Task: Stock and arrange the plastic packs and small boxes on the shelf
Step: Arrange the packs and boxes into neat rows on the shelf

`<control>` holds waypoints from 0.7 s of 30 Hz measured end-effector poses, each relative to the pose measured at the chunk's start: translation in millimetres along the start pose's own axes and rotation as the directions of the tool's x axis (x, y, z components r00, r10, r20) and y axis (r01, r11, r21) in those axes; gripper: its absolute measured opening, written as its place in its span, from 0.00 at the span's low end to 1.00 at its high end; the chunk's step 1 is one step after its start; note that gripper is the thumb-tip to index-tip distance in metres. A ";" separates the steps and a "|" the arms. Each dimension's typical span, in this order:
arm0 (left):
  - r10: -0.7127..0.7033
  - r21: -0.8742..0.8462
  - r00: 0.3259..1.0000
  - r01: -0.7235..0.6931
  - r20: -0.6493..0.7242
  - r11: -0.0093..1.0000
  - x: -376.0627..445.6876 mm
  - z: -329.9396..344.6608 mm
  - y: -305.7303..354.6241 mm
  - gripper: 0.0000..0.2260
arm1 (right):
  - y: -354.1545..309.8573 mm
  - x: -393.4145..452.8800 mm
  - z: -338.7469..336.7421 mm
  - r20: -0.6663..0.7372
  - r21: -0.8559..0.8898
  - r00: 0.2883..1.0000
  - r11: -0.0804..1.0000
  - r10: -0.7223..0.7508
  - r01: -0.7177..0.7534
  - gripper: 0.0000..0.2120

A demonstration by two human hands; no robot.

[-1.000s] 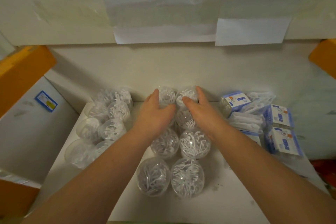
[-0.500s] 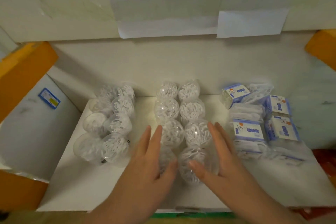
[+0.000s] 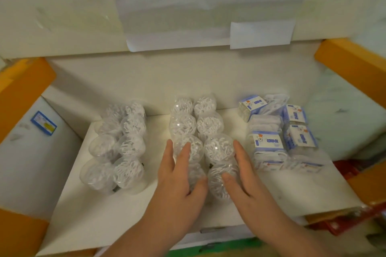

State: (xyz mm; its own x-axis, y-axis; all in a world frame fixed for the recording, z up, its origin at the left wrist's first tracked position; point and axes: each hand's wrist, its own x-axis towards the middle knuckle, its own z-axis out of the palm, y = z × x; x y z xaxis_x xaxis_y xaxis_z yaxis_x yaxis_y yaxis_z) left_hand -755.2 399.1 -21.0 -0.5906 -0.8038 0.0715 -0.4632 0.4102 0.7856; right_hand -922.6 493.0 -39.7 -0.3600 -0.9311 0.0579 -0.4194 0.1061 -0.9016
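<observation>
1. White shelf (image 3: 87, 221) below, white wall behind, orange posts (image 3: 23, 89) at both sides.
2. Blue price tag (image 3: 43, 122) stuck on the left side wall.
3. Two sheets of white paper (image 3: 261, 34) hanging from the shelf edge above.
4. Round clear plastic packs (image 3: 210, 125) full of small white bits, standing in two rows in the middle of the shelf, running from the front to the back wall.
5. Left hand (image 3: 177, 181) lying flat on the front left pack of those rows, fingers straight and spread, thumb against the pack's front.
6. Right hand (image 3: 244, 181) pressed to the right side of the front right pack (image 3: 219, 181), fingers straight, thumb on its front.
7. Both hands open, cupping the front packs from both sides, gripping nothing.
8. Second bunch of clear round packs (image 3: 125, 146) well to the left, also in two rows, some looking almost empty.
9. Small blue-and-white boxes (image 3: 300, 137) on the right side of the shelf, mixed with soft clear bags (image 3: 265, 121), some boxes upright and some lying tilted.
10. Something red (image 3: 344, 223) past the shelf's front right corner, too blurry to name.
</observation>
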 end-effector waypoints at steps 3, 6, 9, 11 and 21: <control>0.025 0.027 1.000 -0.024 -0.019 0.999 -3.2 -7.0 1.1 0.36 | -3.7 -6.5 -5.3 -0.051 -0.049 0.999 0.999 0.009 -0.011 0.37; 0.113 0.118 0.993 -0.109 -0.027 0.987 -3.1 -17.4 7.6 0.34 | -11.5 -15.7 -16.8 -0.135 -0.166 0.989 0.986 -0.052 0.029 0.31; 0.245 0.241 0.969 -0.230 -0.032 0.943 2.7 -26.2 22.7 0.33 | -19.8 -22.4 -33.5 -0.235 -0.235 0.970 0.972 -0.069 0.012 0.25; 0.314 0.274 0.949 -0.296 -0.026 0.915 9.8 -28.2 36.8 0.32 | -23.2 -27.1 -46.9 -0.303 -0.260 0.952 0.965 -0.046 -0.036 0.22; 0.415 0.340 0.870 -0.488 0.268 0.804 78.5 17.3 97.0 0.24 | -3.0 -45.9 -124.8 -0.503 -0.398 0.864 0.884 0.013 -0.245 0.19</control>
State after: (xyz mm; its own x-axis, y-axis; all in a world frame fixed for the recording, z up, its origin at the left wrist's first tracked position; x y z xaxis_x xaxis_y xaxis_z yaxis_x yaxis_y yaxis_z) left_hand -858.0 383.2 50.2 -0.8826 -0.4136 0.2236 -0.3088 0.8685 0.3877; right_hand -1008.9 579.0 13.8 -0.7358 -0.6279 0.2535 -0.6139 0.4607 -0.6410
